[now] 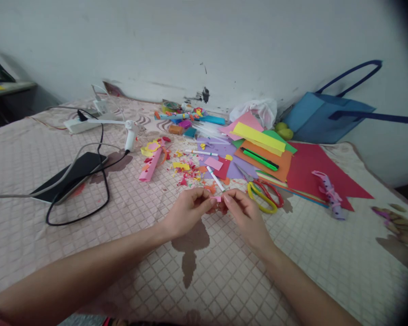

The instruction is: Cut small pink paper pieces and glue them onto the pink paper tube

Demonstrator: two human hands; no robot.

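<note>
A small piece of pink paper (218, 198) is pinched between my two hands, above the quilted cover. My left hand (189, 209) grips its left side with thumb and fingertips. On its right side, my right hand (244, 209) holds it the same way. Reddish bits show under the fingertips, too small to make out. Just beyond my hands lies a white pen (215, 178). Scissors with yellow and red handles (265, 199) rest right by my right hand. Cut paper scraps (187, 170) are strewn past my left hand.
Left lie a dark tablet-like device (71, 175) with looping cables and a power strip (78, 125). A pink paper roll with a yellow flower (151, 160) stands nearer. Coloured sheets (321, 174), a green highlighter (259, 159) and a purple roll (331, 197) lie right. A blue bag (321, 117) is behind.
</note>
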